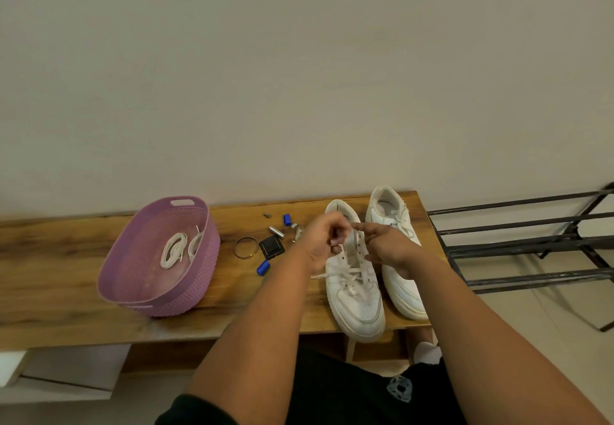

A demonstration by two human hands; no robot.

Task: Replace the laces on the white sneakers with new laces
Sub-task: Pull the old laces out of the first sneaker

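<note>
**Old lace coming out of near sneaker — soft, light, grab near the tip**

Head view: left hand [324,237] has its fingers [335,242] curled, pinching the old lace [345,273] at the top eyelets of the near sneaker [354,295]. Right hand [387,247] sits just beside it over the tongue, index finger pointing straight toward the left fingers, the rest loosely bent; can't tell if it holds any lace. Lower rows are laced below the fingers, so unlacing looks early.

Far sneaker [397,235] is just right of the right hand, fully laced. New laces [174,250] are coiled in the purple basket [159,295], well left of both hands on the tabletop [66,275]. Small hardware and blue caps [263,268] lie between basket and left hand.

Handling, my read: lace is limp, light, flat, probably snags at eyelets. Pinch close to the eyelet or at the tip and pull row by row. Shoe is light and may slide; steady the upper with the free hand.
</note>
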